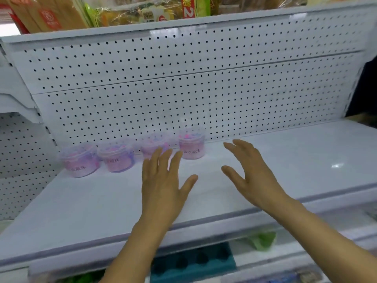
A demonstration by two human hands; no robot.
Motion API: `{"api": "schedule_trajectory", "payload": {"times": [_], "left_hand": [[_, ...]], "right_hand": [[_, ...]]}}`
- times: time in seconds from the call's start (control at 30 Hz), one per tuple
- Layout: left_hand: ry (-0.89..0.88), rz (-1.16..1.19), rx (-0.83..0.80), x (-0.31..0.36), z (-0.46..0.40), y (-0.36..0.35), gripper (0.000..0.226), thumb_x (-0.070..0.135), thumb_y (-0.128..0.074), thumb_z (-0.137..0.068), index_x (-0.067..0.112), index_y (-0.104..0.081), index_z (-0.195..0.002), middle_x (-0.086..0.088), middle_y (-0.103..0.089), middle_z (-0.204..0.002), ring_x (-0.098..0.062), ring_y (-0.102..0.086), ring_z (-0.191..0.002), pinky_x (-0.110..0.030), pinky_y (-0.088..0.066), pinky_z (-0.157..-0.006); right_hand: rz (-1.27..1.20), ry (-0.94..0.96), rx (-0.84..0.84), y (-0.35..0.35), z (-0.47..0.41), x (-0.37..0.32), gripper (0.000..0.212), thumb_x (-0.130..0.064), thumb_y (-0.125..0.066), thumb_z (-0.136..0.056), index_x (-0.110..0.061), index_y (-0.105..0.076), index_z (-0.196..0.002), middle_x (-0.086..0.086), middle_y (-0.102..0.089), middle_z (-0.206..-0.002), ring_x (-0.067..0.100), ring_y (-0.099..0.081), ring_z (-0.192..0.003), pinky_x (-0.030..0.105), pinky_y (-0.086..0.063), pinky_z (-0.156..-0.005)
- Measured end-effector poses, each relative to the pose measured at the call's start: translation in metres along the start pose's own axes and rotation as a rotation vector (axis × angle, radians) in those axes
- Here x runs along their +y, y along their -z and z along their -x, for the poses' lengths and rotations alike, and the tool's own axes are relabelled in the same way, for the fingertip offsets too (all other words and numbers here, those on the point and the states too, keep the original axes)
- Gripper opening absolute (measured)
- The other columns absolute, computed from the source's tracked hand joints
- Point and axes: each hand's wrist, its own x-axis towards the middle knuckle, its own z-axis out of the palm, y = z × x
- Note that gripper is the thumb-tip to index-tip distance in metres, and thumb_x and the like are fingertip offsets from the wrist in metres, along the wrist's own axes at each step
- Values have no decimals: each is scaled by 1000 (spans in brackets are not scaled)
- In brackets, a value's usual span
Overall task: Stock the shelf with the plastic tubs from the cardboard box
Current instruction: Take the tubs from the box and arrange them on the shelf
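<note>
A white shelf (285, 152) is spanning the view, its flat surface glossy and catching a small light reflection, with a pale grey strip running along its front edge. A white perforated back panel (183, 82) is rising behind the shelf, pierced by regular rows of small dark holes. Four plastic tubs (191, 145) are standing upright in a row at the rear of the shelf, close against the back panel; they are translucent with clear lids and are showing pink and purple contents. Each tub is carrying a pale label with dark Chinese characters; the print is blurred, so the full wording cannot be read. The left hand (163, 178) is hovering over the shelf in front of the tubs, fingers straight and slightly spread, grasping nothing, and its fingertips are overlapping the third tub from the left. The right hand (253, 172) is hovering beside it, to the right of the tubs, fingers released and loosely extended, likewise holding nothing. Packaged goods (126, 13) in orange, yellow and green wrappers are sitting on the level above the back panel, their print illegible. Teal packaging (193, 262) and a green item (263, 240) are showing on the level below the shelf.
</note>
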Motion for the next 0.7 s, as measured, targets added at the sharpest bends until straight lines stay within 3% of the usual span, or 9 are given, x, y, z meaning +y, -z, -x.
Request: {"api": "schedule_trajectory", "payload": {"times": [0.13, 0.37, 0.6, 0.7], "left_hand": [[-94, 139, -35, 40, 44, 12, 61, 59, -37, -92, 23, -42, -140, -1, -45, -144, -20, -31, -136, -42, -20, -117], [-311, 335, -159, 120, 105, 7, 61, 52, -47, -92, 19, -39, -142, -4, -53, -133, -23, -49, -119, -40, -39, -103], [-498, 449, -348, 220, 155, -30, 67, 55, -43, -90, 14, -38, -142, -8, -57, -122, -29, -55, -108, -41, -45, -91], [-563, 471, -456, 268, 171, -53, 67, 56, -47, -90, 19, -34, -144, -3, -52, -130, -25, -50, -117, -38, -41, -95]], "right_hand": [[105, -24, 110, 20, 74, -3, 53, -44, -48, -93, -22, -43, -141, 6, -41, -145, 25, -44, -127, 44, -47, -95], [350, -220, 156, 69, 206, 8, 56, -45, -49, -93, -19, -41, -142, 8, -46, -141, 28, -49, -124, 44, -46, -93], [444, -545, 151, 117, 329, 56, 60, -48, -48, -92, -16, -41, -142, 6, -47, -138, 26, -51, -119, 43, -50, -89], [485, -679, 170, 140, 377, 83, 58, -38, -61, -89, -16, -44, -140, 6, -49, -138, 26, -53, -118, 43, -51, -90]]}}
